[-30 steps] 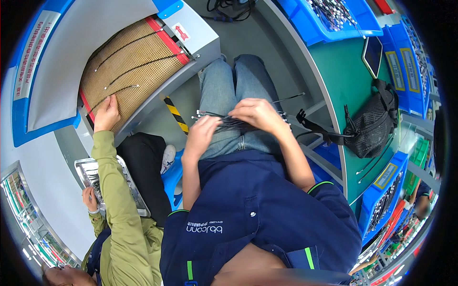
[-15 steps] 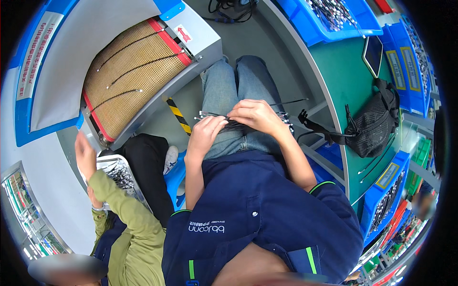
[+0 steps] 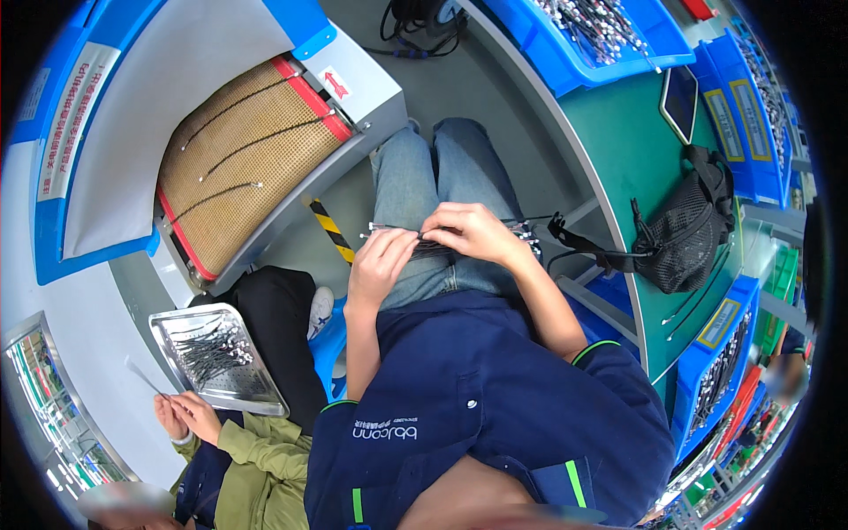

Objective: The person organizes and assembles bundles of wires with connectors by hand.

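Note:
Above my lap, my left hand [image 3: 380, 265] and my right hand [image 3: 473, 233] meet with fingers pinched on a thin black cable [image 3: 541, 217]. Its tail reaches out to the right past my right hand. Under my hands a bundle of black cables [image 3: 435, 250] lies across my thighs, its small light-coloured connectors [image 3: 374, 228] poking out left of my left fingers. More connector ends show at the right of my right wrist. The exact spot pinched between my fingertips is too small to make out.
Ahead-left, a mesh conveyor belt [image 3: 238, 150] with red edges carries three black cables. A co-worker's hands [image 3: 190, 417] hold a thin strand near a metal tray [image 3: 265, 389] of cables. On the right, a green table [image 3: 609, 132] bears a black mesh bag [image 3: 685, 234], a tablet [image 3: 680, 104] and a blue bin [image 3: 565, 75].
My hands stay pinched together over my lap, and the cable's right tail has shifted slightly. The co-worker's hands have drawn back from the belt's side and now hold a strand beside the tray.

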Tool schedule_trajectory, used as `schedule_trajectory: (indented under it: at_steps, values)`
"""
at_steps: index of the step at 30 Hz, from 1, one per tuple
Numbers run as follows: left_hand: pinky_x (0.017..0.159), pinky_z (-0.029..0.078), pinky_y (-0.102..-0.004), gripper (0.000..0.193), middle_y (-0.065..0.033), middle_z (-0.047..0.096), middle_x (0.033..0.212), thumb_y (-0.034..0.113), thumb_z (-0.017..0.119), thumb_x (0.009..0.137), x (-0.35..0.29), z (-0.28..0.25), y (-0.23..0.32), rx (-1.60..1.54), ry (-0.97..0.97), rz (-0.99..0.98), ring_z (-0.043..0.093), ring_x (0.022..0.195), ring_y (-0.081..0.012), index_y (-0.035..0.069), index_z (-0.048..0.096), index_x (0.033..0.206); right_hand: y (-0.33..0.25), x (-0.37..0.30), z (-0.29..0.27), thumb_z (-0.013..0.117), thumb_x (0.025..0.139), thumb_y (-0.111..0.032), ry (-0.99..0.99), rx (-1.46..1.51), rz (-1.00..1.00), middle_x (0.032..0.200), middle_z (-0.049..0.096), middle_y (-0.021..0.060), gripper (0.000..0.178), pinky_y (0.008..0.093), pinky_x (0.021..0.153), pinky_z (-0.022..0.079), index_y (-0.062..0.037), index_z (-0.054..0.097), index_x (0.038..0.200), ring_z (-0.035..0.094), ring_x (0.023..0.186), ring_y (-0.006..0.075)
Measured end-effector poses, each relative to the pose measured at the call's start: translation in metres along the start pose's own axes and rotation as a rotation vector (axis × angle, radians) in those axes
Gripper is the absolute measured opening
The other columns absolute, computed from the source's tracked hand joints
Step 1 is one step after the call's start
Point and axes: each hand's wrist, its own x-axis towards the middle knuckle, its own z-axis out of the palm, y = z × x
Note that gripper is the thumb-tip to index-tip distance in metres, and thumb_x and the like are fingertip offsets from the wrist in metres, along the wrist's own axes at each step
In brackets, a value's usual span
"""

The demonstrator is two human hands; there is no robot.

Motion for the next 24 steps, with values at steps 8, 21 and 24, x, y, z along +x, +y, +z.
schedule_trajectory:
  at_steps: [8, 21, 24]
  values:
    - [0.070, 0.052, -0.0342, 0.019, -0.0080, 0.065, 0.085, 0.002, 0.073, 0.071, 0.003, 0.001, 0.011, -0.028, -0.016, 0.034, 0.063, 0.078, -0.0236, 0.002, 0.065, 0.088, -0.012, -0.012, -0.026, 0.068, 0.082, -0.011, -0.073, 0.041, 0.066, 0.080, 0.063, 0.0086, 0.010, 0.0333, 0.063, 0.049, -0.0032, 0.066, 0.088, 0.063, 0.072, 0.0234]
    - [0.069, 0.052, -0.0326, 0.017, -0.0080, 0.067, 0.083, -0.002, 0.073, 0.069, 0.004, 0.021, 0.017, -0.031, 0.045, -0.049, 0.064, 0.076, -0.0236, 0.004, 0.067, 0.085, 0.005, -0.023, -0.027, 0.068, 0.081, -0.012, 0.022, -0.035, -0.044, 0.077, 0.062, 0.0074, 0.009, 0.0332, 0.060, 0.048, -0.0046, 0.066, 0.086, 0.062, 0.067, 0.0233]
    - [0.068, 0.051, -0.0329, 0.016, -0.0080, 0.066, 0.082, -0.002, 0.072, 0.070, 0.002, 0.027, 0.018, -0.064, 0.091, -0.108, 0.064, 0.075, -0.0235, 0.003, 0.067, 0.085, 0.007, -0.020, -0.029, 0.069, 0.081, -0.012, 0.005, -0.015, -0.026, 0.077, 0.062, 0.0075, 0.010, 0.0327, 0.060, 0.048, -0.0042, 0.066, 0.086, 0.061, 0.068, 0.0226]
